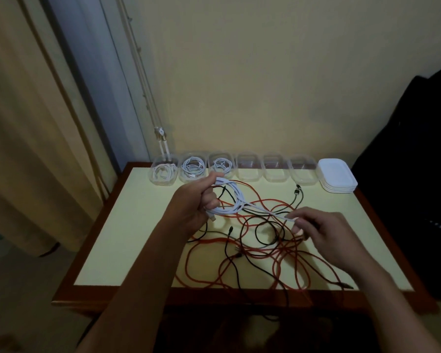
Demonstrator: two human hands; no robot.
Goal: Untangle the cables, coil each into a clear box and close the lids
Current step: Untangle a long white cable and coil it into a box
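Note:
My left hand point(192, 205) grips a partly wound coil of white cable point(233, 200) above the table. The cable's loose end runs right to my right hand point(323, 230), which pinches it between thumb and fingers. Under both hands lies a tangle of red cables point(260, 253) and black cables point(265, 225) spread over the pale table top point(138, 238). Along the far edge stands a row of clear boxes: three on the left point(192, 169) hold coiled white cables, three on the right point(275, 170) look empty. All are without lids.
A stack of white lids point(337, 178) sits at the far right corner. Some red and black cable hangs over the table's front edge. A curtain hangs at the left, with its cords by the back-left corner. A dark object stands to the right of the table.

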